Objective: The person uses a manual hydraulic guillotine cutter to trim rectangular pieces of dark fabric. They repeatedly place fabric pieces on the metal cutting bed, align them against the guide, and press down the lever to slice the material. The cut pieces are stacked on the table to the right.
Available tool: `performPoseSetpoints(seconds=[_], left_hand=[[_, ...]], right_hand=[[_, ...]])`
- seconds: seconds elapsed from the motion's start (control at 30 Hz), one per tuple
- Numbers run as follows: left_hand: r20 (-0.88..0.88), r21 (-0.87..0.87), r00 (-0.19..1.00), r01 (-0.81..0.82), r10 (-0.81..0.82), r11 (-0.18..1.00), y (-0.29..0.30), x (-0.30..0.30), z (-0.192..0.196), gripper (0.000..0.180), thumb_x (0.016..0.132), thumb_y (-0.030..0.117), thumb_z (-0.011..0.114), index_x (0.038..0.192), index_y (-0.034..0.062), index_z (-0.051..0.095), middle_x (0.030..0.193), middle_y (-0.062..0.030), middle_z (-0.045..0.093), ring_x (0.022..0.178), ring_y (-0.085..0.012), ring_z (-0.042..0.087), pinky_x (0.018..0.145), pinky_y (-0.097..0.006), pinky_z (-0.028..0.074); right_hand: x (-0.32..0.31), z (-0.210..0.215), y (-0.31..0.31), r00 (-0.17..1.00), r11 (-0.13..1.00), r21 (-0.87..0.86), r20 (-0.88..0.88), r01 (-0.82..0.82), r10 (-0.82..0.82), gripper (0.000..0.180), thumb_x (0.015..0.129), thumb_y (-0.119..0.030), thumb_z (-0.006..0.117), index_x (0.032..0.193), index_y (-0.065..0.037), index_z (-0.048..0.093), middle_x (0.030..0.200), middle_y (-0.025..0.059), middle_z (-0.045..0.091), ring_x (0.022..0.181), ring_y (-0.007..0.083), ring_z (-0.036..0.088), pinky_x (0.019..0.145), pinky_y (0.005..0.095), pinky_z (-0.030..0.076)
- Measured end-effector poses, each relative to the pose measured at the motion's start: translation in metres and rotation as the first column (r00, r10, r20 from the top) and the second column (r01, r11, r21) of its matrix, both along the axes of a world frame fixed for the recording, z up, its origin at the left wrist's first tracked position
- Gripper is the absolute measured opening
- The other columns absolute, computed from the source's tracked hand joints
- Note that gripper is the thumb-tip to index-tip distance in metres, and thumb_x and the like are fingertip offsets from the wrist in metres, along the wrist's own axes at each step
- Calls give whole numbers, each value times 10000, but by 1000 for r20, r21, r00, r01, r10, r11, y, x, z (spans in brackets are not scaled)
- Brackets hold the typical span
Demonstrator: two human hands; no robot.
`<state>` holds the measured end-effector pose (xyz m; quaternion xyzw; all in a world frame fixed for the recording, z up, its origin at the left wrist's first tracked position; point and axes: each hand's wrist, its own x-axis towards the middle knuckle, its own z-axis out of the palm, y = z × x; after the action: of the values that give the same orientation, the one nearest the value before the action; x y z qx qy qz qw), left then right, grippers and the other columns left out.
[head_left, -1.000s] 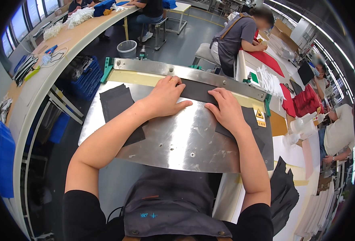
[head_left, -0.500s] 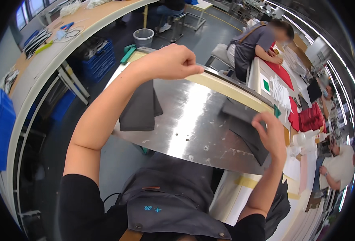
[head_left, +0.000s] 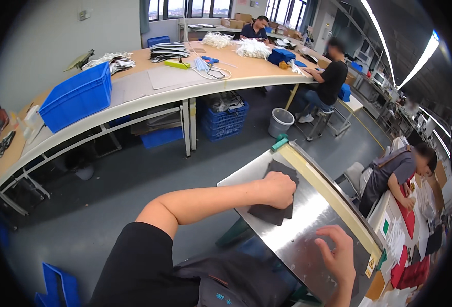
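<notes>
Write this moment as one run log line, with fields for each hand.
left hand: pressed on dark fabric pieces | right hand: fingers spread on metal table | grip: none seen

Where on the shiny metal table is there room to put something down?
The metal table is bare in the strip between the left hand, which rests on the dark fabric pieces, and the right hand. The near-left edge below the fabric is bare too. It is crowded by the yellow rail and under both hands.

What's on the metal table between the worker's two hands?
In the head view, only bare shiny metal tabletop lies between the left hand, resting on dark fabric pieces, and the right hand.
</notes>
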<state>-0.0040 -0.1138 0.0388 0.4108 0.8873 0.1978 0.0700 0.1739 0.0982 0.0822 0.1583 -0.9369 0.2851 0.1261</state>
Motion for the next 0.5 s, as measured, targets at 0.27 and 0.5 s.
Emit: performPoseSetpoints(seconds=[0.27,0.5], left_hand=[[623,667,746,-348,-237,658,-27,-23,-5,288,986,321,581,799,104,600,632,18,571,549,-69,557,509,-232,421],[265,803,929,-64,-259,593,22,-16,112,317,983,268,579,736,72,549,628,41,532,560,-45,491,511,-232,406]], right_hand=[[-71,-60,-46,990,954,266,20,-140,139,554,915,-286,657,1409,-89,504,1521,132,434,1434,320,363,1163,488,276],[-72,-55,-53,992,955,268,24,-127,125,602,953,-329,614,1470,-80,435,1569,114,384,1443,316,354,1183,484,258]])
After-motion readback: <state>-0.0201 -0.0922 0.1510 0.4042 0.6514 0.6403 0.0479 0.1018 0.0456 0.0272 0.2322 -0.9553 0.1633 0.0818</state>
